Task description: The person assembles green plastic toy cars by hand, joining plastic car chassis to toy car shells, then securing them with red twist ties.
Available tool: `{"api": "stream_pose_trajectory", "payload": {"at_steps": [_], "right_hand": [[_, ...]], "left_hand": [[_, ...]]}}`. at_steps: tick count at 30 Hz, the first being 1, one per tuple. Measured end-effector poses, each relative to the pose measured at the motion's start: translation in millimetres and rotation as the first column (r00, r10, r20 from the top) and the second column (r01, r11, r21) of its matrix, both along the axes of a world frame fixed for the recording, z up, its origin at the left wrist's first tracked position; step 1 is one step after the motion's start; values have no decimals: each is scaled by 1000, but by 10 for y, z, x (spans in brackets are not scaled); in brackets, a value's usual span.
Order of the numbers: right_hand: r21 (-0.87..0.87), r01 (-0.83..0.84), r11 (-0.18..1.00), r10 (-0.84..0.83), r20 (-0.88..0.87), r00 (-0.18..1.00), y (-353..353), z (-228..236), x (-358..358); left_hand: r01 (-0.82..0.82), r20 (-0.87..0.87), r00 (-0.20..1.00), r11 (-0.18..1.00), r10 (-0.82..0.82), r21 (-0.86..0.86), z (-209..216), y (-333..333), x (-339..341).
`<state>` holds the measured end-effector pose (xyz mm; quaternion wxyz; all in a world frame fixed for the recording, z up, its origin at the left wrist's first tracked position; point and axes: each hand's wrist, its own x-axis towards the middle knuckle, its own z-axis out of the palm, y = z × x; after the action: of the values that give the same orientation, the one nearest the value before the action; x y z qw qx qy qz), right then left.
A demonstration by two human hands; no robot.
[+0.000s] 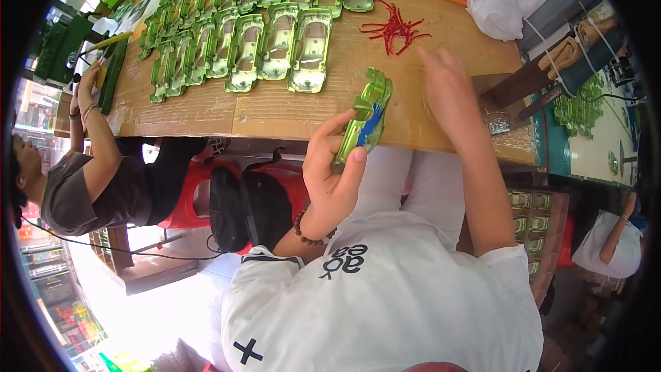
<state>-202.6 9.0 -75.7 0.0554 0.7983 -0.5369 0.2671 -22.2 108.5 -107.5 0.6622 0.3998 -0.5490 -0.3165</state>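
My left hand (pixel 329 165) holds up a green plastic toy car body shell (pixel 368 118), tilted, at the table's near edge. A blue patch (pixel 372 124) shows on the shell's side. My right hand (pixel 446 86) is over the table to the right of the shell, with its fingers drawn together near a small heap of thin red strips (pixel 394 29). What lies between those fingertips, if anything, is too small to make out. Several more green car shells (pixel 311 52) stand in rows on the table, left of the red strips.
The brown table (pixel 275 114) is in front of me. White plastic bags (pixel 496 15) lie at the back right, near a dark metal fixture (pixel 527 86) with tied rods. A person in a dark shirt (pixel 103 182) works at the left; another person's white sleeve (pixel 606 244) shows at the right.
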Motion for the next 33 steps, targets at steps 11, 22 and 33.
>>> {"api": "stream_pose_trajectory", "payload": {"at_steps": [11, 22, 33], "right_hand": [[107, -31, 994, 71, -397, 915, 99, 64, 149], [134, -127, 983, 174, -433, 884, 206, 150, 101], [-427, -339, 838, 420, 107, 901, 602, 342, -58]], "left_hand": [[-76, 56, 996, 997, 75, 23, 1, 5, 40], [-10, 22, 1000, 998, 9, 68, 19, 31, 46], [396, -177, 913, 900, -367, 183, 39, 157, -81]]}}
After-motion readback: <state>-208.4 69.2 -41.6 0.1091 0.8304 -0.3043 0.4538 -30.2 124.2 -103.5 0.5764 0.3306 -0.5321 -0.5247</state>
